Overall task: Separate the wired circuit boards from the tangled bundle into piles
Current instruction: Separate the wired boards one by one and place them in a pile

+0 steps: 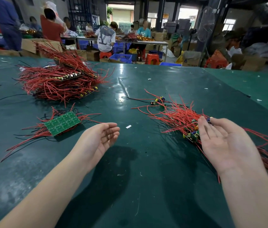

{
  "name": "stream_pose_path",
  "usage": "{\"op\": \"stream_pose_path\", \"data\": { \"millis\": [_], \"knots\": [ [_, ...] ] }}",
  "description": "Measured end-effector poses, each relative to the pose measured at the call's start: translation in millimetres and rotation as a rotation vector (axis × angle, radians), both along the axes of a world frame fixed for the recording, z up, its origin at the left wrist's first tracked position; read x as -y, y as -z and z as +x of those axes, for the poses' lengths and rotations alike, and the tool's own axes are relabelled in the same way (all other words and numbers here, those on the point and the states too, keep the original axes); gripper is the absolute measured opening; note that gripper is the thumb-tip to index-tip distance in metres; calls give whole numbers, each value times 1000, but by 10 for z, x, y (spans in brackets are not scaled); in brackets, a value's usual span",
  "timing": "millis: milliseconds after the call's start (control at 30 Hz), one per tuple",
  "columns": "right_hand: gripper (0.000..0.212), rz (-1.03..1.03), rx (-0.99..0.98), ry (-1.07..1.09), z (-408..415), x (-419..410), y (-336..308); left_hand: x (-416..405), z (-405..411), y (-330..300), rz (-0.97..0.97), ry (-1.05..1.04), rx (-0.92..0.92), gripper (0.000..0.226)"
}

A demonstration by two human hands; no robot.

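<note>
Dark green counter [146, 162]: tangled bundle [177, 117] of red-wired circuit boards at right, partly under the right hand [225, 142]; single green board [62, 123], solder side up with red and black leads, at near left; tall sorted pile [60, 81] of boards and red wires at far left. Left hand [103, 137] palm-up above the bare counter between board and bundle, grip wide, holding nothing. Right hand palm-up over the bundle's near edge, fingers relaxed, fingertips [209, 120] touching a small component; whether pinched, cannot tell.
</note>
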State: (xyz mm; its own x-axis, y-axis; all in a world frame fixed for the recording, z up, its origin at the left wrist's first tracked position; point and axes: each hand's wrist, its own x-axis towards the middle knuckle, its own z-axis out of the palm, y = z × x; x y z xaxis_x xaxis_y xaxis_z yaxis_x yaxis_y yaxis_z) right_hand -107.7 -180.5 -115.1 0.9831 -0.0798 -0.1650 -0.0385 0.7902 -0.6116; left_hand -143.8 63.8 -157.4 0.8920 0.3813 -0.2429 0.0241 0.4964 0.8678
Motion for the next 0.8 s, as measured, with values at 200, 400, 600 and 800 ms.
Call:
{"op": "stream_pose_path", "data": {
  "millis": [200,400,600,800],
  "knots": [
    [9,31,-118,-53,18,-9,-2,-5,0,-3,-4,6,11,27],
    [9,41,-60,-24,22,24,-6,-16,-1,-9,-9,4,16,27],
    [36,52,-81,-31,8,18,16,-18,-3,3,0,11,22,27],
    [42,30,-103,-33,-4,-5,9,-23,-14,26,5,18,33,26]
  ]
}}
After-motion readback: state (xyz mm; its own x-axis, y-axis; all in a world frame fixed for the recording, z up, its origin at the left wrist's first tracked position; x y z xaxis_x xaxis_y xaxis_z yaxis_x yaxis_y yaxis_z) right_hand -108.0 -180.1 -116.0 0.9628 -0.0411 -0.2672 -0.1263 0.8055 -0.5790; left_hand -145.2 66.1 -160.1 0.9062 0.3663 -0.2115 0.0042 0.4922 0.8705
